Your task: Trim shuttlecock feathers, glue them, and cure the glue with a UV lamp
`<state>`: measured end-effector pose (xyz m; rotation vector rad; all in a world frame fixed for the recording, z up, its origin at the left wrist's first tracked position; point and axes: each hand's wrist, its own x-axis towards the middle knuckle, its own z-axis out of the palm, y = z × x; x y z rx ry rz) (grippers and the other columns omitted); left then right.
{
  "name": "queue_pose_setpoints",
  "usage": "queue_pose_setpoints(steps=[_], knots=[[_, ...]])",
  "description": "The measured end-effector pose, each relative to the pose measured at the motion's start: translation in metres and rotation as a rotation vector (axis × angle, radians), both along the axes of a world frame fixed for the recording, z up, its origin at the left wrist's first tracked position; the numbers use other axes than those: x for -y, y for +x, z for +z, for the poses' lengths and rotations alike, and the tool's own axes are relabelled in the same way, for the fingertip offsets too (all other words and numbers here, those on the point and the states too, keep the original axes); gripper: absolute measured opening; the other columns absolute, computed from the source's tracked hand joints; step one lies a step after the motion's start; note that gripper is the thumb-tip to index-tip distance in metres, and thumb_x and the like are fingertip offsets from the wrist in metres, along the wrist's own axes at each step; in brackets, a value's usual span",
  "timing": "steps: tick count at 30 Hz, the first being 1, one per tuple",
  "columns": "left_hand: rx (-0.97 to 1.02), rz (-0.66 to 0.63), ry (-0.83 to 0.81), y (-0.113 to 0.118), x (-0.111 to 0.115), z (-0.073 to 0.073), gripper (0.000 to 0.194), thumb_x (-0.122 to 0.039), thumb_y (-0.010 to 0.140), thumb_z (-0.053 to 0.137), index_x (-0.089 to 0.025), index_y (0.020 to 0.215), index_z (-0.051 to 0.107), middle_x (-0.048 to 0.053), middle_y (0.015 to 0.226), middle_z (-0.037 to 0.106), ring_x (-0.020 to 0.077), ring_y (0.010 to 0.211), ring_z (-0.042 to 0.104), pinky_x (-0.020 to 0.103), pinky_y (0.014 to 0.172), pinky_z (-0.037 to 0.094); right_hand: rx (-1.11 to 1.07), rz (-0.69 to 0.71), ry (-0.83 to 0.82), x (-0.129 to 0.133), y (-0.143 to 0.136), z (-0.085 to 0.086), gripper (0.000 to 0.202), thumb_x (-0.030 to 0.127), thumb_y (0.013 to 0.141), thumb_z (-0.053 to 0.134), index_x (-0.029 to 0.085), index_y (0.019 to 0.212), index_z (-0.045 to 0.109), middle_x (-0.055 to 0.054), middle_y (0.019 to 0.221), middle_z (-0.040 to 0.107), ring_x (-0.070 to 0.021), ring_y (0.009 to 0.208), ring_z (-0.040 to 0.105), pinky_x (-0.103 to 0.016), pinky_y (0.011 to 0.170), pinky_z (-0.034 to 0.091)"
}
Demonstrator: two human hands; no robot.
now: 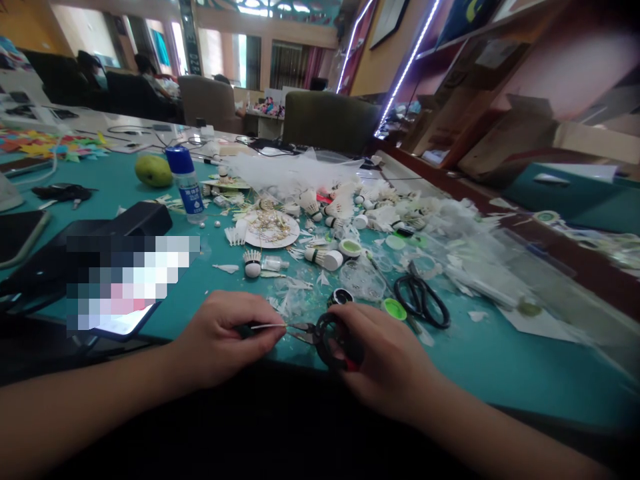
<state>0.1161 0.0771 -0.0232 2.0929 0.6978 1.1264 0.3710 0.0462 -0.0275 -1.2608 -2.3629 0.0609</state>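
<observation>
My left hand [235,333] pinches a thin white strip [267,326], perhaps a feather shaft, between thumb and forefinger. My right hand [385,357] is wrapped round a pair of pliers [307,331] with dark handles and a bit of red. The jaws point left and lie close to the tip of the left fingers; whether they grip the strip is too small to tell. Beyond the hands sit a cut-down shuttlecock [253,263], another shuttlecock [324,258] on its side, and a round black-rimmed container [341,297].
Black scissors [423,300] lie right of the right hand. A white plate [270,230] holds small gold pieces. A blue-capped bottle [186,187], a green mango [153,171] and a lit phone [127,320] are on the left. Shuttlecocks and plastic bags [465,240] crowd the back.
</observation>
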Motion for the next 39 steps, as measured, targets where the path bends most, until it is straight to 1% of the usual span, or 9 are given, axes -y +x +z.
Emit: queue_pose_setpoints(steps=[7,13,19,25,39], knots=[[0.008,-0.032,0.041,-0.002,0.001,-0.002,0.012,-0.007,0.084,0.064,-0.015,0.08,0.073,0.003,0.071,0.074,0.0146,0.066,0.069,0.022,0.063,0.052,0.012,0.024,-0.037,-0.002,-0.002,0.002,0.033,0.016,0.076,0.057,0.018,0.11,0.057,-0.008,0.089,0.068,-0.0231,0.078,0.065,-0.034,0.067,0.05],[-0.002,-0.044,0.015,-0.002,0.002,-0.001,0.013,-0.007,0.084,0.064,-0.016,0.08,0.073,0.003,0.072,0.074,0.0146,0.065,0.068,0.023,0.062,0.052,0.008,0.058,-0.061,-0.002,-0.001,0.002,0.034,0.016,0.076,0.057,0.018,0.11,0.058,-0.008,0.091,0.07,-0.023,0.079,0.066,-0.033,0.066,0.05],[-0.036,-0.038,-0.017,-0.002,0.001,-0.002,0.011,-0.009,0.084,0.066,-0.016,0.08,0.074,0.003,0.072,0.075,0.0143,0.065,0.069,0.022,0.061,0.051,-0.001,0.057,-0.076,-0.003,0.0,0.002,0.035,0.015,0.074,0.059,0.019,0.109,0.059,-0.007,0.093,0.071,-0.0228,0.082,0.067,-0.032,0.068,0.05],[-0.038,-0.025,-0.023,-0.002,0.002,-0.002,0.013,-0.01,0.084,0.065,-0.019,0.08,0.073,0.002,0.072,0.076,0.0147,0.065,0.069,0.023,0.062,0.052,-0.009,0.073,-0.145,-0.002,-0.002,0.006,0.031,0.013,0.074,0.057,0.018,0.105,0.059,-0.005,0.085,0.069,-0.0185,0.072,0.062,-0.028,0.062,0.046],[-0.068,-0.042,-0.059,-0.003,0.001,-0.004,0.011,-0.014,0.085,0.066,-0.019,0.078,0.073,0.001,0.072,0.075,0.0144,0.064,0.068,0.023,0.061,0.05,-0.002,0.088,-0.209,-0.003,-0.006,0.01,0.022,0.012,0.074,0.056,0.016,0.095,0.061,-0.003,0.073,0.062,-0.0144,0.061,0.051,-0.026,0.056,0.037]])
